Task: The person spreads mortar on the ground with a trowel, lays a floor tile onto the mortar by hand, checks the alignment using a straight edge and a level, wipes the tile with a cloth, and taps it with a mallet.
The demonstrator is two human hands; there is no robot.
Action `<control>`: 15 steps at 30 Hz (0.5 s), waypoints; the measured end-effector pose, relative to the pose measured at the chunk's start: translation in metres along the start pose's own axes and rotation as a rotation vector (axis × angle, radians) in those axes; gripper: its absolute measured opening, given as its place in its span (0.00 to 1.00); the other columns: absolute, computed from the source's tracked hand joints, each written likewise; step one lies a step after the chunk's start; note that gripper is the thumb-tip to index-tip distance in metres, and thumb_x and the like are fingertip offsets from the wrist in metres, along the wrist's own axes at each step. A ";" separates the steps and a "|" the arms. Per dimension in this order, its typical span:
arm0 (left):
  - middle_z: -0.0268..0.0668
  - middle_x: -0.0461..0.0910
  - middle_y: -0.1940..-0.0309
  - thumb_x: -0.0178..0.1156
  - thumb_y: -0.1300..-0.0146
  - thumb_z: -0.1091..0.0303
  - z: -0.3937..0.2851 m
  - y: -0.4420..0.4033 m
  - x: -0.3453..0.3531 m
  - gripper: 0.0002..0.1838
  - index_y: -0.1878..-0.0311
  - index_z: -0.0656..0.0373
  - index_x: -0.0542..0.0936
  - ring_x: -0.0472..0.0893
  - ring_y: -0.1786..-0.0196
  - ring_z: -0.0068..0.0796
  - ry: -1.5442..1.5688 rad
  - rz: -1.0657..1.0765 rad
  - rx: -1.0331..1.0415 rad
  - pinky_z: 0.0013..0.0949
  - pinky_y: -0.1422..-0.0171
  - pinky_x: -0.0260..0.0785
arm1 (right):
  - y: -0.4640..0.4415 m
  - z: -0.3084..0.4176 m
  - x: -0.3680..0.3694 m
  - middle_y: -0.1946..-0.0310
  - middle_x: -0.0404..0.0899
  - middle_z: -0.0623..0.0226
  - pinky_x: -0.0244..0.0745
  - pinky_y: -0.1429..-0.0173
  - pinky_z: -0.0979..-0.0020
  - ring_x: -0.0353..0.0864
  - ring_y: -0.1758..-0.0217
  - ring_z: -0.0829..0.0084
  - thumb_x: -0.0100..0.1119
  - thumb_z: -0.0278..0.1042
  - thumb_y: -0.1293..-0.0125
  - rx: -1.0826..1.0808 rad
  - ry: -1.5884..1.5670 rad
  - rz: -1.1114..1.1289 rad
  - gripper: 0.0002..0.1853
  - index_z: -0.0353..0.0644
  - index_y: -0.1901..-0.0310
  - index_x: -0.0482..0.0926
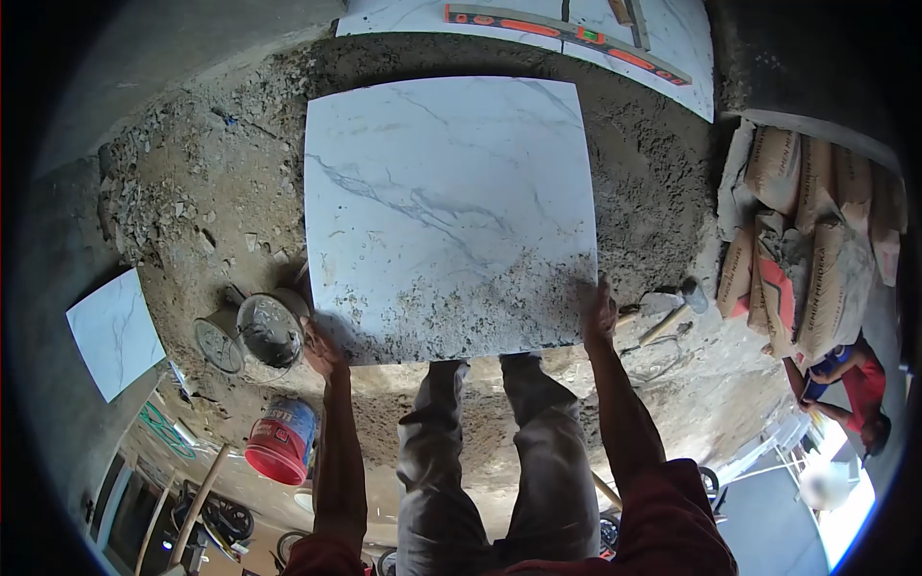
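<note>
A large white marble-patterned tile (pixel 447 182) is held between my two hands in front of my legs. Specks of wet mortar dirty its near part. My left hand (pixel 325 348) grips the near left corner, with fingers partly hidden at the edge. On the opposite side, my right hand (pixel 600 317) is closed on the right edge near the corner. Grey mortar (pixel 643 163) spreads around the tile's far and right sides. Close to my left hand stands a bucket of grey mix (pixel 270 329), with another bucket (pixel 219 343) beside it.
A spirit level (pixel 567 34) lies on laid tiles (pixel 413 17) at the far side. A mallet (pixel 675 312) rests at right, near stacked cement bags (pixel 816 250). Another tile (pixel 116 333) leans at left. A red bucket (pixel 279 444) is lower left; a person (pixel 860 389) sits at right.
</note>
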State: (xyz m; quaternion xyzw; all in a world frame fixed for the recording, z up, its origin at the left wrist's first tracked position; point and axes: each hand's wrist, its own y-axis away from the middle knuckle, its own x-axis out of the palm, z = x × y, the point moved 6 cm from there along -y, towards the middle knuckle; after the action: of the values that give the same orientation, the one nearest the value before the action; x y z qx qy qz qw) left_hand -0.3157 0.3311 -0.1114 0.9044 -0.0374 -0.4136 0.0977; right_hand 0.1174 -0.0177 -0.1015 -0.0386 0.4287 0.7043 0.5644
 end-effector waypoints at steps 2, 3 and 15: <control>0.52 0.78 0.75 0.40 0.26 0.45 -0.033 0.029 0.018 0.33 0.58 0.71 0.79 0.75 0.70 0.42 0.050 0.008 -0.181 0.42 0.63 0.67 | -0.004 -0.022 -0.049 0.68 0.75 0.56 0.65 0.56 0.65 0.67 0.64 0.68 0.38 0.68 0.31 0.079 0.029 -0.054 0.39 0.28 0.55 0.77; 0.53 0.77 0.76 0.42 0.28 0.41 -0.052 0.043 0.031 0.35 0.59 0.72 0.79 0.74 0.71 0.42 0.057 0.071 -0.243 0.43 0.63 0.66 | -0.011 -0.039 -0.072 0.67 0.77 0.55 0.66 0.54 0.65 0.68 0.63 0.67 0.38 0.69 0.32 0.152 0.040 -0.065 0.41 0.28 0.53 0.78; 0.58 0.80 0.61 0.44 0.31 0.38 -0.124 0.159 0.277 0.39 0.55 0.76 0.78 0.76 0.60 0.50 0.191 0.197 -0.219 0.47 0.55 0.67 | -0.198 -0.146 -0.214 0.89 0.62 0.73 0.56 0.75 0.68 0.58 0.83 0.77 0.37 0.70 0.32 0.119 -0.032 -0.311 0.38 0.44 0.85 0.71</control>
State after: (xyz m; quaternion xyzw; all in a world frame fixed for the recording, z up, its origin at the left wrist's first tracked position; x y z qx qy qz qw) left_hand -0.0386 0.1524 -0.2049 0.9155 -0.0709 -0.3158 0.2388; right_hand 0.2961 -0.2762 -0.1891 -0.0601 0.4495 0.5825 0.6746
